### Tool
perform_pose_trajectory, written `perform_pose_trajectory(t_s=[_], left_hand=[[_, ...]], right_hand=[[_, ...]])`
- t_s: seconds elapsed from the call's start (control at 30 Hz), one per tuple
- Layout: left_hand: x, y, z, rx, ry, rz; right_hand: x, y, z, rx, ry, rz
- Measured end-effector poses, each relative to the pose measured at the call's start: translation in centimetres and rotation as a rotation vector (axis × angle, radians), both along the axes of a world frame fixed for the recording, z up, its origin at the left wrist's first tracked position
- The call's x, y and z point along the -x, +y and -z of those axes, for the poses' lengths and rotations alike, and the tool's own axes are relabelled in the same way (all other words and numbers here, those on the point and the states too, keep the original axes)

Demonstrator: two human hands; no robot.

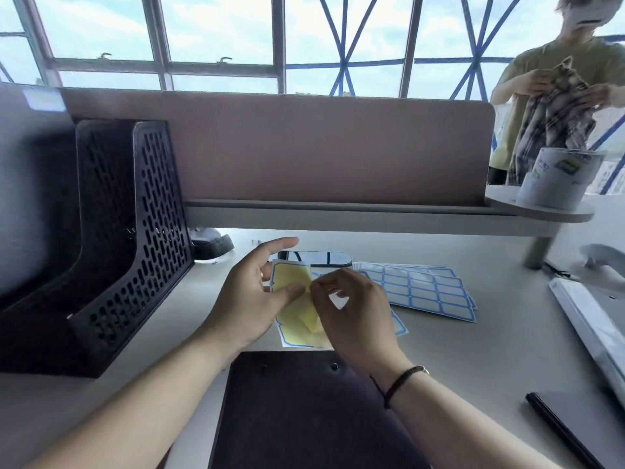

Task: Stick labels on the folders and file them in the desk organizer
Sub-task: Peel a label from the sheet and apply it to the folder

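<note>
Peeling a label now: the left hand is holding the yellow backing sheet above the tabletop while the right hand fingers are pinching its edge. Thin, floppy, sticky stuff, probably best taken by a corner; the dark folder is lying just below.

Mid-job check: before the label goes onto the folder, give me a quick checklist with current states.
1. Label sheet in hand: ok, the left hand holds it.
2. Label peeled free: cannot tell; the right hand pinches at the sheet.
3. Folder within reach: ok, it lies flat just below the hands.
4. Folder face bare: ok, nothing rests on it.
5. Organizer has room: ok, its visible slot looks empty.
6. Spare sheets: ok, beside the right hand.
</note>
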State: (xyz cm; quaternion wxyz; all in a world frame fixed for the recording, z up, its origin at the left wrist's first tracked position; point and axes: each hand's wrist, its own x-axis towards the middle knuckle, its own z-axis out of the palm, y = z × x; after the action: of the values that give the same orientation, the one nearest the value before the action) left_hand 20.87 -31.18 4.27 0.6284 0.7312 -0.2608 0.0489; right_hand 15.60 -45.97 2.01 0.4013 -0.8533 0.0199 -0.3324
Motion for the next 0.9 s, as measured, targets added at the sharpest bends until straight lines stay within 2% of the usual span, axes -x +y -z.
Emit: perform_pose_trajectory(t_s=[0.17,0.3,0.5,0.9], left_hand=[[0.1,0.1,-0.1,-0.024,-0.047,0.035],[0.1,0.0,0.1,-0.076,-0.135,-0.015],[-0.2,0.0,0.4,-0.062,-0.118,-0.042],[-1.2,0.3,1.1,-0.125,-0.110,-0.124]], right_hand=[[-0.1,-0.2,-0.2,-0.012,-0.025,0.024],[-0.2,-0.3,-0.3,-0.072,-0.023,0.022],[-0.7,-1.0,0.0,-0.237,0.014,0.034],[-1.0,-1.6,0.4,-0.428,0.103,-0.025]])
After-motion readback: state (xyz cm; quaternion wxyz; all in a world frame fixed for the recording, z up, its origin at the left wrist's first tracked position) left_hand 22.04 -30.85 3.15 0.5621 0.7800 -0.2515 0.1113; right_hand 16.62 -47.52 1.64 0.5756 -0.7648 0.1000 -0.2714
